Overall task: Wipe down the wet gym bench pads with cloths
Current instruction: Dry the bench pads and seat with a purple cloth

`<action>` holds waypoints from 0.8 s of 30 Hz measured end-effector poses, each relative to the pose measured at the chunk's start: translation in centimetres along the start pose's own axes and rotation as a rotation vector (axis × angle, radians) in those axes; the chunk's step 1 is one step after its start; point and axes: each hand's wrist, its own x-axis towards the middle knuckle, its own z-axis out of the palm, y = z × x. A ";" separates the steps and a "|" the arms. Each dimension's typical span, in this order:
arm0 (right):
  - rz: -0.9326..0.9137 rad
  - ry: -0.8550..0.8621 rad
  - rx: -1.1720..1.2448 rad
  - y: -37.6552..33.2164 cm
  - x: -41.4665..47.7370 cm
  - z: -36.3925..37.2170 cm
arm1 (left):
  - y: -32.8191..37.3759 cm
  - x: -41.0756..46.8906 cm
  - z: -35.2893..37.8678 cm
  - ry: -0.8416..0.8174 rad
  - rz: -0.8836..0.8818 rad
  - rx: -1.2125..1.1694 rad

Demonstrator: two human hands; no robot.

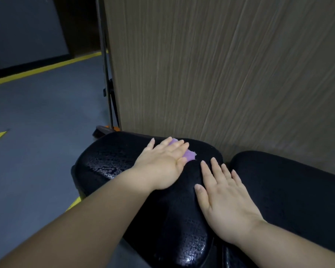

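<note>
Two bare forearms reach in from 7 and 5 o'clock, and both hands lie flat on the near pad (108, 157), the black, dimpled cushion that fills the lower middle of the view. Its purple cloth (190, 154) sits at the pad's far edge, toward 12 o'clock from the wrists, pinned under the left hand (162, 163). That hand's fingers (179, 146) are stretched straight and press down on the cloth without curling round it, so only a frayed corner peeks out at 3 o'clock of the hand. The right hand (222, 198) rests just beside it at 4 o'clock, fingers spread and straight, palm on bare vinyl, holding nothing. Water beads (104, 167) glisten at 9 o'clock of the left hand and again along the pad's near end at 6 o'clock, so much of the wiping seems yet to be done. The cloth looks thin, soft and light, likely to bunch or slide. A flat palm spread over its middle should drive it better than a pinch, and the wet vinyl will probably be slick beneath. A second pad (288, 190) lies at 3 o'clock. A wood-grain panel (220, 74) rises behind both, and a dark pole (107, 74) leans at its 9 o'clock edge. The grey floor (37, 132) with a yellow line (46, 67) spreads to 10 o'clock.
</note>
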 end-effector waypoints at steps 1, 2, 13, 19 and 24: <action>0.001 -0.002 -0.001 0.0 0.0 0.0 | -0.6 0.2 -0.2 -0.006 -0.043 0.004; 0.004 -0.002 0.000 0.0 0.0 -0.1 | -1.5 0.3 -0.5 -0.009 -0.099 0.010; 0.016 0.017 -0.003 -0.2 0.0 0.1 | -10.1 -1.7 -2.0 0.004 -0.554 -0.024; 0.019 0.020 -0.006 -0.3 0.1 0.2 | -1.4 0.7 -1.5 -0.036 -0.171 0.024; 0.008 0.029 0.011 -0.2 0.1 0.1 | 4.0 3.4 -0.7 -0.125 0.020 -0.006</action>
